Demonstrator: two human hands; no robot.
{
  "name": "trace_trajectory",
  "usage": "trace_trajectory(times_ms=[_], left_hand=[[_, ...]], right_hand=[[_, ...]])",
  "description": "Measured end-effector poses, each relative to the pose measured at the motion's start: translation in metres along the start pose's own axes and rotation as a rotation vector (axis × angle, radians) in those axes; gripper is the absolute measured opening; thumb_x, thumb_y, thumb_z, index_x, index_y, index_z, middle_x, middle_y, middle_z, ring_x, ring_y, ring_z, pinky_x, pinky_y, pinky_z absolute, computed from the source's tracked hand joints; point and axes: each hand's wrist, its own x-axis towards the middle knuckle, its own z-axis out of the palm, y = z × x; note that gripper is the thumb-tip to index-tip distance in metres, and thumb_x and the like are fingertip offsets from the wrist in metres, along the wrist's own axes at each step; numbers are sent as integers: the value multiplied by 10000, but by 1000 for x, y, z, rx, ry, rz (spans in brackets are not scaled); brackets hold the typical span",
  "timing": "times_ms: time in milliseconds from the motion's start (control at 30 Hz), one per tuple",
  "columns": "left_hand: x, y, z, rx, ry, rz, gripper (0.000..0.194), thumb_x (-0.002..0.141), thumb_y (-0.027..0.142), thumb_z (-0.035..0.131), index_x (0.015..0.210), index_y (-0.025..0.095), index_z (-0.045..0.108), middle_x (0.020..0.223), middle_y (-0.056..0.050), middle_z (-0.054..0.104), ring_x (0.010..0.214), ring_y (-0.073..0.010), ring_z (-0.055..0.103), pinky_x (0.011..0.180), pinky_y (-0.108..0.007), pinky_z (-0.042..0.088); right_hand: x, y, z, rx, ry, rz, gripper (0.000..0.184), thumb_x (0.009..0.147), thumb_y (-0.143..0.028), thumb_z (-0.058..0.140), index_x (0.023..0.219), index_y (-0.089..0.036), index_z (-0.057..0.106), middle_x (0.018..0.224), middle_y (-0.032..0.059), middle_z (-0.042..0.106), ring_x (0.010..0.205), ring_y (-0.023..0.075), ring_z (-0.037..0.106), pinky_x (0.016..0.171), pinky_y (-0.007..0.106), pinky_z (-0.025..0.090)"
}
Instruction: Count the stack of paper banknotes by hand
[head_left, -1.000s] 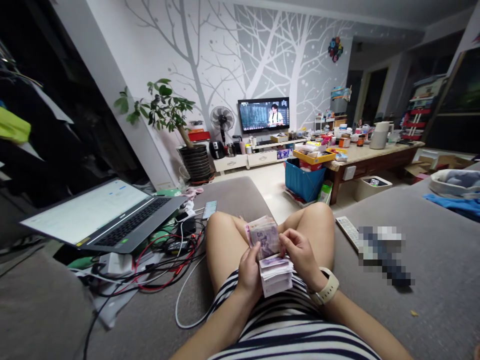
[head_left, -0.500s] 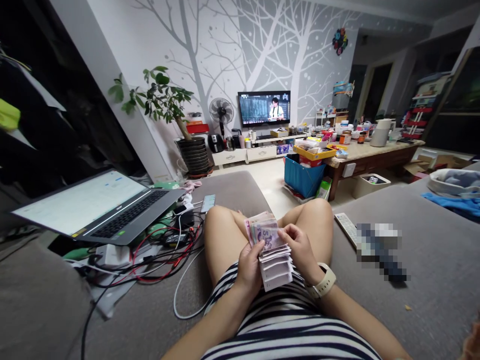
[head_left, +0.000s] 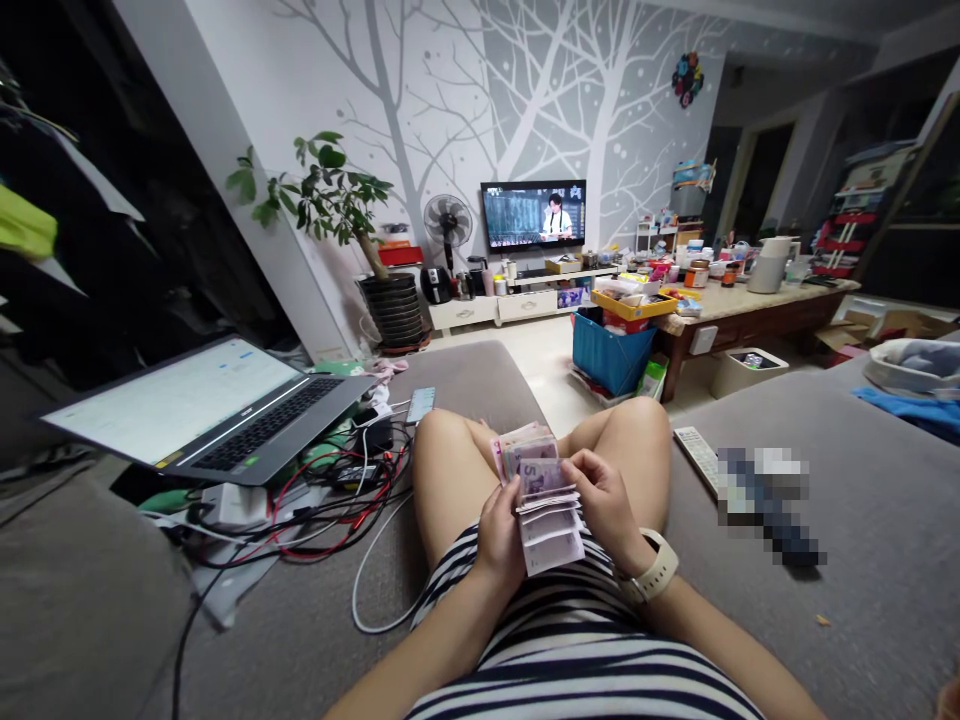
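A wad of purple and pinkish banknotes [head_left: 551, 530] is held over my lap, several of them folded down toward me in overlapping steps. My left hand [head_left: 501, 528] is closed round the wad's left side, its thumb lying on the front. At the upper right corner my right hand [head_left: 604, 495] pinches the edge of a note marked with a 5. Behind that note, other notes fan up to the left, some pinker. A pale watch [head_left: 654, 570] sits on my right wrist.
Left on the sofa [head_left: 480, 375] are an open laptop [head_left: 262, 430], tangled cables [head_left: 330, 520] and a phone [head_left: 421, 404]. To the right lie a white remote [head_left: 699, 460] and blurred-out items [head_left: 765, 505]. Ahead stand a blue bin [head_left: 611, 352] and a cluttered table [head_left: 750, 310].
My right hand's pinch has shifted slightly on the front note, which now stands flatter against the wad. My left thumb has moved toward the note's left edge. The view has turned slightly left.
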Motion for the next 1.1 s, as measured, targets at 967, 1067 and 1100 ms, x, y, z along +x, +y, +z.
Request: trace_trajectory(times_ms=[967, 1067, 1100], left_hand=[[6, 1, -3, 93, 4, 68, 279, 584, 405, 739, 637, 150, 642, 602, -22, 670, 649, -210, 647, 578, -277, 462], [2, 3, 2, -6, 0, 43, 294, 549, 374, 776, 676, 140, 653, 602, -28, 678, 695, -238, 672, 641, -308, 499], [1, 4, 3, -31, -9, 31, 294, 546, 358, 783, 694, 136, 660, 613, -33, 687, 702, -243, 679, 658, -318, 507]], right_hand=[[3, 4, 2, 43, -80, 3, 366, 833, -497, 628, 673, -177, 554, 604, -36, 471, 567, 114, 394, 540, 243, 322], [3, 4, 2, 51, -76, -13, 393, 854, -495, 605, 632, -182, 519, 563, -47, 436, 529, 101, 366, 508, 237, 288], [3, 4, 2, 57, -83, -16, 402, 866, -498, 588, 627, -183, 516, 548, -47, 445, 517, 101, 374, 503, 238, 288]])
